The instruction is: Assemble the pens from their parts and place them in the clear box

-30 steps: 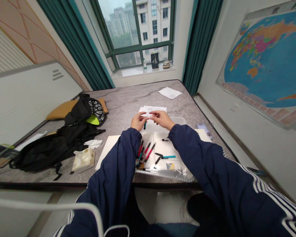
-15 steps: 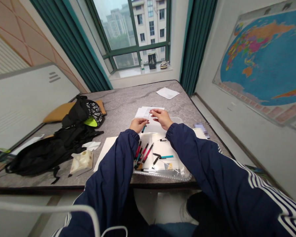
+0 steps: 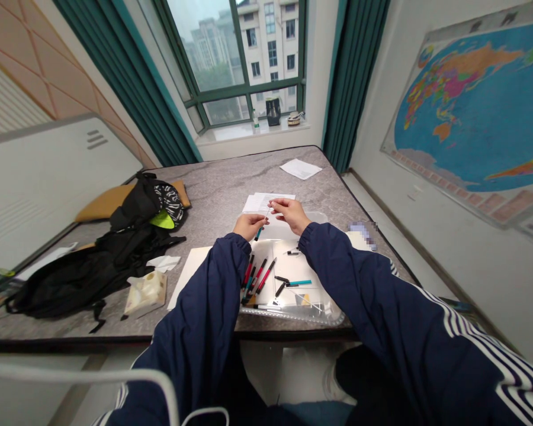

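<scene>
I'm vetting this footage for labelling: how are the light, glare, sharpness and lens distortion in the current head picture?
Head view: pale daylight at the window; glints along the front rim of the clear tray; wide-angle distortion, the curtains leaning; white cable soft up close; thin piece between left hand and right hand too fine to identify.

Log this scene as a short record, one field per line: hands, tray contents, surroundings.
Left hand: the hand grips a teal-and-black pen part
Right hand: the hand pinches the upper end of a thin rod running between both hands
Tray: clear tray, on the table
Tray contents: red-and-black pens, a teal tube, small black pieces
Left side: tissue pack, black bag
Far side: loose paper
Right wall: world map
</scene>
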`<action>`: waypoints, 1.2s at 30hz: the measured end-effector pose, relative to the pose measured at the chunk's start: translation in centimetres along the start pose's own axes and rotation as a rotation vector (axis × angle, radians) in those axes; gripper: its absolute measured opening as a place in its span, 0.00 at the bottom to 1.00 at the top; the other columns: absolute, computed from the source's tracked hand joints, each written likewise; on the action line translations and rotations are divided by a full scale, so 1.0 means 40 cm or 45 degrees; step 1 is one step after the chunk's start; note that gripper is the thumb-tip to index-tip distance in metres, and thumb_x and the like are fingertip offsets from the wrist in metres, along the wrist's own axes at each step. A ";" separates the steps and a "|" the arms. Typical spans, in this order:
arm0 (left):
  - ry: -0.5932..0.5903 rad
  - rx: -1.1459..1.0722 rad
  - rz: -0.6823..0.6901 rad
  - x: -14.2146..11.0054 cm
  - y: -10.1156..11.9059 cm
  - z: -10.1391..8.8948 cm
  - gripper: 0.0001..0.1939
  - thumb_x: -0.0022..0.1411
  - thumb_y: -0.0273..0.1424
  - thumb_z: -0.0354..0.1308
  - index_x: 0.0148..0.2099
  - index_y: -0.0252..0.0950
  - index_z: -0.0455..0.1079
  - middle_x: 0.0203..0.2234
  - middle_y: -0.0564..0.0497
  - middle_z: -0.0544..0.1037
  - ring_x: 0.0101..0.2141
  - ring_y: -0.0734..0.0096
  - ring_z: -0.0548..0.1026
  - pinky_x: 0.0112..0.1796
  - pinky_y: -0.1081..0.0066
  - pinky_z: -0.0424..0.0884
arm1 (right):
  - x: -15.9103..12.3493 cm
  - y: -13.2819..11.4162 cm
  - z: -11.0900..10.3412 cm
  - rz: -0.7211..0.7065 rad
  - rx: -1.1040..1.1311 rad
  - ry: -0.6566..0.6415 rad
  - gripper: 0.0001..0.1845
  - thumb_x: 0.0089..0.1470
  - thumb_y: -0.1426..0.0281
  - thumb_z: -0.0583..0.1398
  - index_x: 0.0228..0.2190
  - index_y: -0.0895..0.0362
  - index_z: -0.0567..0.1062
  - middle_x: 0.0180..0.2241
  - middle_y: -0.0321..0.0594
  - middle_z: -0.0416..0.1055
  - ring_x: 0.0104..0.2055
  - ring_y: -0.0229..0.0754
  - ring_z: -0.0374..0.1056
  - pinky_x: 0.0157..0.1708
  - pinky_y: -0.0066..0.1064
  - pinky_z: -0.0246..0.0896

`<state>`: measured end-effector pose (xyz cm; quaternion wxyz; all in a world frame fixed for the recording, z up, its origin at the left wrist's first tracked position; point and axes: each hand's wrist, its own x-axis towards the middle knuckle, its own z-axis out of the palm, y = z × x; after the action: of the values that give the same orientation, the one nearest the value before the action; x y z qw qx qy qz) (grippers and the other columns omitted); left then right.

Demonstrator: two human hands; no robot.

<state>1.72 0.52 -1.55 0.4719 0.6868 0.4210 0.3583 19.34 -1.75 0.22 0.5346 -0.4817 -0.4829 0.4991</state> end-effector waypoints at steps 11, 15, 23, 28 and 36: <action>0.047 -0.020 0.064 0.007 -0.012 0.001 0.16 0.48 0.40 0.67 0.35 0.33 0.75 0.31 0.45 0.81 0.31 0.64 0.79 0.37 0.63 0.75 | -0.003 0.013 0.015 -0.140 -0.311 -0.117 0.09 0.57 0.67 0.61 0.36 0.61 0.74 0.33 0.42 0.76 0.27 0.34 0.72 0.22 0.21 0.65; 0.118 -0.035 0.076 0.016 -0.019 -0.004 0.15 0.49 0.39 0.67 0.36 0.34 0.74 0.32 0.45 0.81 0.31 0.65 0.79 0.36 0.65 0.75 | -0.004 0.016 0.012 -0.200 -0.491 -0.128 0.12 0.58 0.64 0.60 0.39 0.60 0.74 0.36 0.42 0.76 0.25 0.33 0.70 0.23 0.23 0.64; 0.303 -0.046 0.127 0.024 -0.026 -0.016 0.13 0.53 0.38 0.64 0.37 0.35 0.70 0.33 0.45 0.81 0.31 0.67 0.79 0.34 0.68 0.75 | -0.043 0.020 0.024 -0.015 -1.087 -0.719 0.13 0.55 0.64 0.61 0.29 0.63 0.76 0.24 0.39 0.73 0.24 0.33 0.67 0.29 0.23 0.60; 0.314 -0.017 0.116 0.024 -0.027 -0.016 0.14 0.52 0.38 0.65 0.37 0.35 0.69 0.34 0.44 0.82 0.32 0.67 0.79 0.34 0.68 0.74 | -0.076 0.046 0.029 0.339 -1.271 -1.273 0.21 0.40 0.59 0.70 0.30 0.65 0.79 0.22 0.36 0.73 0.26 0.34 0.67 0.30 0.23 0.59; 0.319 -0.003 0.105 0.027 -0.034 -0.016 0.15 0.50 0.39 0.66 0.36 0.36 0.69 0.31 0.47 0.81 0.31 0.67 0.79 0.33 0.70 0.73 | -0.098 0.079 0.064 0.430 -1.596 -1.469 0.25 0.31 0.61 0.74 0.31 0.64 0.81 0.24 0.41 0.74 0.32 0.45 0.71 0.32 0.30 0.61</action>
<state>1.25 1.99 -2.54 0.4013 0.6528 0.4476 0.4610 16.44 -5.45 -2.91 -0.2389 -0.4243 -0.7864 0.3801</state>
